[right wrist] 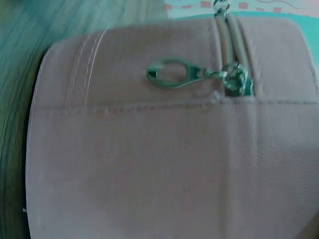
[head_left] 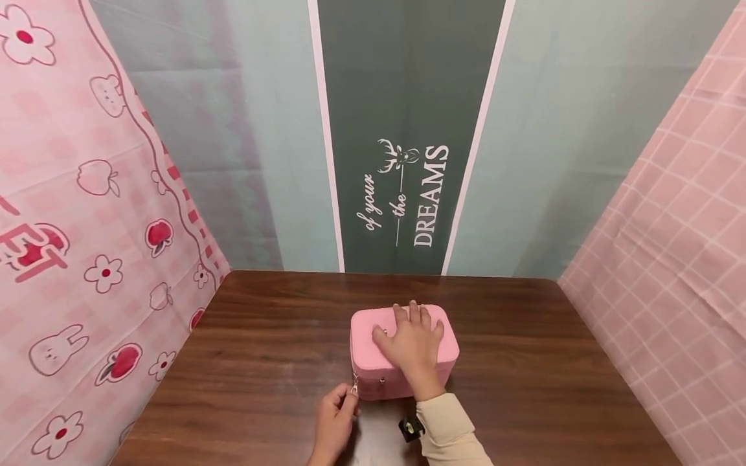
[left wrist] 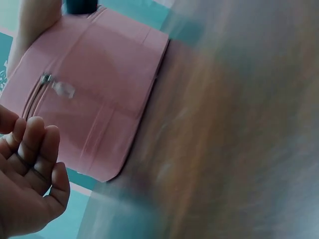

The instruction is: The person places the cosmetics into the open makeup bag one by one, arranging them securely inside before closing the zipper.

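Note:
A pink zippered case [head_left: 364, 349] stands on the wooden table with its lid down. My right hand [head_left: 412, 343] rests spread on top of the lid, fingers toward the back edge. At the case's front left corner, my left hand [head_left: 337, 414] pinches a metal zipper pull [head_left: 354, 389] between thumb and finger. In the left wrist view that hand [left wrist: 32, 174] is at the zipper track, its fingertips hiding most of the pull. A second zipper pull [right wrist: 172, 73] hangs loose on the case's front in the right wrist view.
The brown wooden table [head_left: 250, 362] spreads around the case. A printed curtain [head_left: 402, 97] hangs behind it, with pink patterned cloths [head_left: 105, 220] at the left and right. A small black device [head_left: 411, 428] sits on the right wrist.

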